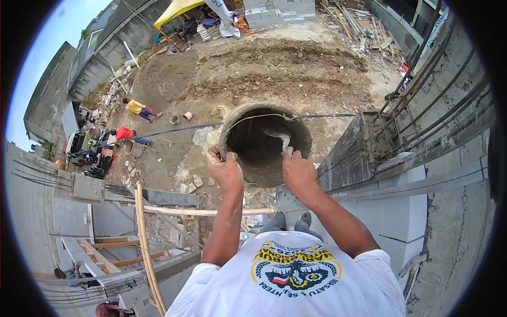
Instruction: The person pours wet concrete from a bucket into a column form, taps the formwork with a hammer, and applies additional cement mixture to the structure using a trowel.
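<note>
In front of me, high above the ground, is a round bucket [238, 112] crusted with grey mortar, its mouth facing up and its inside dark. A thin wire handle [260, 116] crosses the mouth. My left hand [226, 170] is closed at the bucket's left rim, thumb and fingers pressed together. Over the right part of the mouth, my right hand [299, 170] is closed, its fingertips against a light grey piece [285, 140] that reaches into the bucket. What that piece is I cannot make out. The hands hide part of the near rim.
A rough concrete beam with formwork [346, 158] and bent steel bars [449, 100] rise at the right. Bamboo poles [143, 238] stand lower left. My shoes [280, 217] are on a narrow ledge. Far below, two people [137, 108] work near small buckets [175, 120].
</note>
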### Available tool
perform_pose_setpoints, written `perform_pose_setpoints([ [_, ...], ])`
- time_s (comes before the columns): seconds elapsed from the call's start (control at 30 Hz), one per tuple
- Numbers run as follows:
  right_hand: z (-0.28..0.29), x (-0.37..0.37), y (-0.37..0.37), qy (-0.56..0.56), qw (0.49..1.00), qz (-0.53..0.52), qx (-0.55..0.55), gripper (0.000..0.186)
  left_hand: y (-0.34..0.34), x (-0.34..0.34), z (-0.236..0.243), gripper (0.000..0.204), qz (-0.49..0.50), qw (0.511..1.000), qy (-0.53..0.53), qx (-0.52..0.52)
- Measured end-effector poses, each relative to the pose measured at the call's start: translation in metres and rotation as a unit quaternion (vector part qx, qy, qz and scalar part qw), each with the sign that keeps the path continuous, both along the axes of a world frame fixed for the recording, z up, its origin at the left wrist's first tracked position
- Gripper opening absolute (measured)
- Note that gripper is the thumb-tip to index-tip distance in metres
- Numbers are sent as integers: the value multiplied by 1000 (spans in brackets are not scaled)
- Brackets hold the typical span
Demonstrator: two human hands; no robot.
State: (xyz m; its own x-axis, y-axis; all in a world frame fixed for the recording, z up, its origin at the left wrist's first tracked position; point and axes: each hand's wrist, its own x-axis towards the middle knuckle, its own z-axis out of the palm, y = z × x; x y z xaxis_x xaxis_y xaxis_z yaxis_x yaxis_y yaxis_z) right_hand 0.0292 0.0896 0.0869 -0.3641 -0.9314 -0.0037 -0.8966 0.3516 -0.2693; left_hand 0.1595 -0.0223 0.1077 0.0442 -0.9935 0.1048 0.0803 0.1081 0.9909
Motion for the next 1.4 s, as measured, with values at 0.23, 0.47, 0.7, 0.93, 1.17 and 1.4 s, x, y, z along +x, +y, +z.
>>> perform_pose_setpoints([
  [0.23,1,8,6,25,998,59,22,39,-7,-1,-7,22,67,997,-10,-48],
  [0.47,-35,18,-12,49,998,-24,29,39,-4,-23,3,23,84,995,7,-57],
  [0.7,14,8,-30,20,1000,2,-1,45,-8,-9,-7,22,87,992,-31,-82],
  [0.93,-13,30,-7,24,997,54,54,42,-16,-9,-1,22,99,991,27,-83],
  [1.17,10,-3,-36,20,999,-37,-22,39,2,-13,11,25,85,991,6,-101],
  [1.4,-50,-13,-4,-194,978,17,-72,34,24,-11,31,32,-120,975,19,-188],
])
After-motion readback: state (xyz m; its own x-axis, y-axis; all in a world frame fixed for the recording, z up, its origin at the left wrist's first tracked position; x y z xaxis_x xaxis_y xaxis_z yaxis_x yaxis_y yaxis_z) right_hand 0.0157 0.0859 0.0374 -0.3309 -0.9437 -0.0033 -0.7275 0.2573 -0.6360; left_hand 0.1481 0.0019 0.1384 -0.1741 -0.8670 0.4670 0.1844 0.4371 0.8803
